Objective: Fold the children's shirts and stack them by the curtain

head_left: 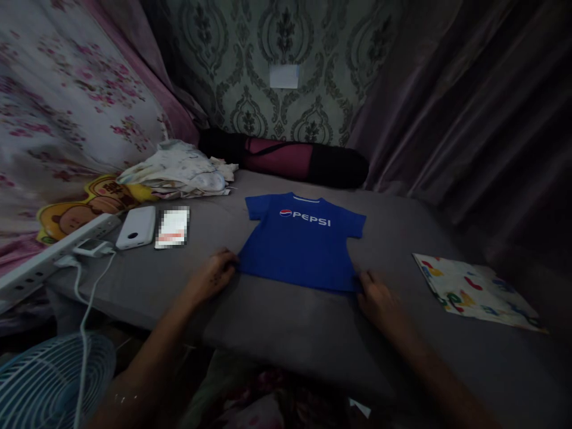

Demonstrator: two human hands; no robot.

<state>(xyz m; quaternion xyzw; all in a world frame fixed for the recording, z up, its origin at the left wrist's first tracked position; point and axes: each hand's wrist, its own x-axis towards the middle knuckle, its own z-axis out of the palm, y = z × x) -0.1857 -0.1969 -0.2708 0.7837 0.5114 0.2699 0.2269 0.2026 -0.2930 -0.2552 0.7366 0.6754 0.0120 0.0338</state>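
Observation:
A small blue T-shirt [295,253] with a white PEPSI print lies spread flat on the grey bed surface [268,322], its collar pointing away from me. My left hand [217,275] is at its lower left corner, fingers closed on the hem. At the lower right corner, my right hand [378,296] has its fingers pinched on the hem edge.
Farther left lie a heap of light clothes [179,170], a yellow cushion [71,217], a white power bank [137,227] and a power strip [27,274]. A long black and maroon bag [279,159] lies behind. Folded patterned cloth [478,292] is right; a fan [58,381] stands lower left.

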